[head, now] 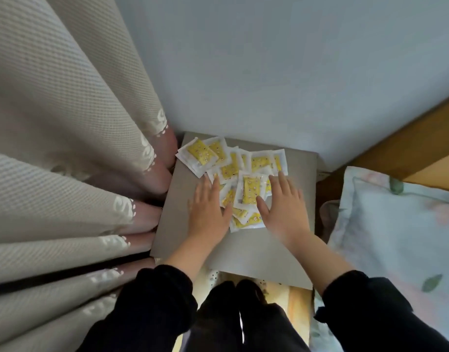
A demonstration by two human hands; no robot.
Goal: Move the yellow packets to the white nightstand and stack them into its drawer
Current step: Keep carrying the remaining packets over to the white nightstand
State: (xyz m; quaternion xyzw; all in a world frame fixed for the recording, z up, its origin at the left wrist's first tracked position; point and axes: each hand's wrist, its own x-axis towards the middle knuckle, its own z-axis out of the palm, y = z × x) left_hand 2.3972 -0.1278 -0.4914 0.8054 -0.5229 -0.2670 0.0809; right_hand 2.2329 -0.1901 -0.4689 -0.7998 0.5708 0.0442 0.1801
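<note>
Yellow packets (250,190) lie in a loose, overlapping heap on top of the white nightstand (256,252), toward the wall (269,72); left hand (208,214) lies flat at the heap's left edge, right hand (285,209) flat at its right; fingers straight on both, nothing gripped; the nearer packets sit between the two hands.
</note>
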